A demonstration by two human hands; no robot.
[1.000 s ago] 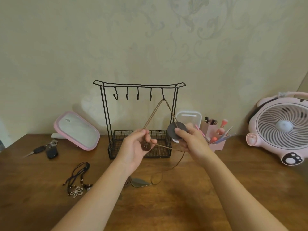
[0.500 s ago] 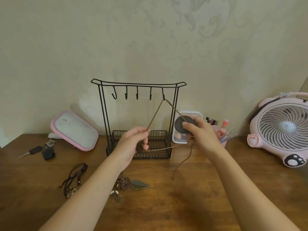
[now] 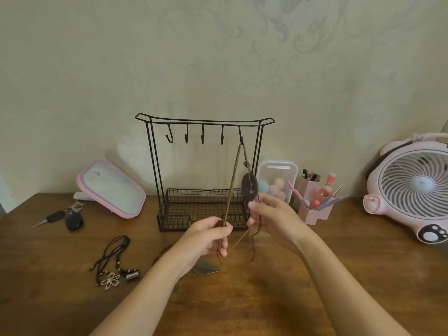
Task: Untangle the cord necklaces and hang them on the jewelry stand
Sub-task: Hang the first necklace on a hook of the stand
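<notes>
- Head view: a black wire jewelry stand sits at the back of a wooden worktop, against a pale patterned wall. It has five hooks above a mesh basket.
- A brown cord necklace loops over the stand's rightmost hook. Its dark disc pendant hangs beside the stand's right post.
- In front of the stand's basket, the left hand is closed on one taut strand of this cord, pinching it between thumb and fingers.
- In front of the stand's right corner, the right hand has its fingers curled, pinching the cord's dark loose tail just below the disc.
- To the front-left of the stand, a black cord necklace with a flower charm lies bunched on the worktop, well apart from both hands.
- Directly in front of the stand, a leaf pendant shows from under the left forearm. Its cord is mostly hidden.
- Progress, as a judgement: one necklace is on its hook but both hands hold it, so that step looks unfinished. Four hooks are bare, and at least two more pieces lie waiting to be untangled and hung.
</notes>
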